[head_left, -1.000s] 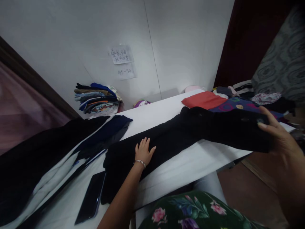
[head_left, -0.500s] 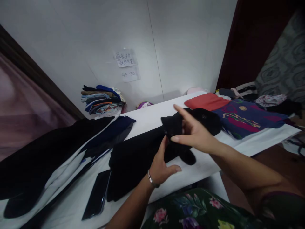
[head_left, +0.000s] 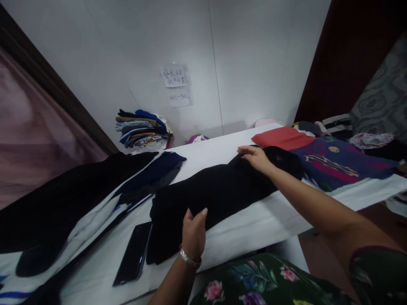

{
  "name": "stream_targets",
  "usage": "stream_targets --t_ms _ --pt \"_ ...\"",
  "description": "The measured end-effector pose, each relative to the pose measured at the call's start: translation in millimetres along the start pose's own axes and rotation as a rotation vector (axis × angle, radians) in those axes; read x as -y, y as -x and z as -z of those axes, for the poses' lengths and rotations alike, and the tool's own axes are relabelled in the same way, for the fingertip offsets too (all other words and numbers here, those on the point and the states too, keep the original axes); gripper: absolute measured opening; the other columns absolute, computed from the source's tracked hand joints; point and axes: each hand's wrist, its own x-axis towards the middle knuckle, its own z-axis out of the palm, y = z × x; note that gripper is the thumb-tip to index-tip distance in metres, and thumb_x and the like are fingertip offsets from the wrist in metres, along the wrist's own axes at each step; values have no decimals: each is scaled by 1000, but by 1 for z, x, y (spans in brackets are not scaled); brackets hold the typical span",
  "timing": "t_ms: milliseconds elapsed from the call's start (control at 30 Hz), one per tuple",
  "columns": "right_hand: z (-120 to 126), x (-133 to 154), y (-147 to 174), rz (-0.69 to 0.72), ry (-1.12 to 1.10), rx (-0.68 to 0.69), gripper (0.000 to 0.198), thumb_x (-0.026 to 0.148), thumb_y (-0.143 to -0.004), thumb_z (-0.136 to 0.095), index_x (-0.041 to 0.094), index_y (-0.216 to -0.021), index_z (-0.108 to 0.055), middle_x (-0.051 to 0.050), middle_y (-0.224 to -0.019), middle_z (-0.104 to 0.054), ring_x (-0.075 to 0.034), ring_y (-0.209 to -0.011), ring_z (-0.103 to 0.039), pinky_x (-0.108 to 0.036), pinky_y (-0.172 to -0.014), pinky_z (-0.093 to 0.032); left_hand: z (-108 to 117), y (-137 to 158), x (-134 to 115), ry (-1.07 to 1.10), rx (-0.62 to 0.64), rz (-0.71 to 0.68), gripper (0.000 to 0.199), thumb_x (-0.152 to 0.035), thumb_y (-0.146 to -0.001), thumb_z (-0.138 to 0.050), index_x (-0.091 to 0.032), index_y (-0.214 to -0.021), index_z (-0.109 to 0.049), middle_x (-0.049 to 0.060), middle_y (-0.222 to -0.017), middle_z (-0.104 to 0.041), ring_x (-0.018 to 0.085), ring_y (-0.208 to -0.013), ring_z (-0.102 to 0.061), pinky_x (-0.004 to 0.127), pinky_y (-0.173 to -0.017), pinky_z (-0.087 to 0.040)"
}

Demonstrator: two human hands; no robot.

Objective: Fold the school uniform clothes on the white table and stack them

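Note:
A black garment (head_left: 203,186), folded into a long strip, lies across the white table in front of me. My right hand (head_left: 257,159) rests flat on its upper right part, fingers stretched towards the left. At the near edge of the cloth is my left hand (head_left: 193,237), thumb and a fingertip apart; its other fingers are mostly hidden. The dark cloth makes it hard to see how firmly either hand touches it. Left of the garment, close to its end, lies a black phone (head_left: 133,254).
Dark and white clothes (head_left: 89,195) are heaped on the left. A stack of folded clothes (head_left: 143,129) stands by the wall. A red garment (head_left: 281,138) and a purple patterned garment (head_left: 343,161) lie to the right. Handwritten paper notes (head_left: 177,76) hang on the wall.
The bunched black piece between my hands now lies flat with the garment. My hands have moved apart, the left towards me and leftwards, the right onto the cloth's far part.

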Motion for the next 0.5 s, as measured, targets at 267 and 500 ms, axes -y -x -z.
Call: stream_targets --t_ms 267,500 --pt "54 -82 -64 -186 792 260 83 -1 -64 -45 14 -145 -37 -11 -148 -40 -24 -138 -34 -39 -112 -32 17 5 9 -96 78 -10 42 -22 -58 -76 -16 -98 -68 6 -96 -72 26 -98 -65 39 -91 -49" --pt "47 -103 -83 -201 852 390 70 2 -61 -53 21 -127 -60 -10 -132 -58 -28 -119 -55 -39 -100 -43 23 5 -1 -260 113 -33 37 -31 -59 -79 -16 -92 -70 8 -91 -72 28 -90 -66 41 -83 -53"
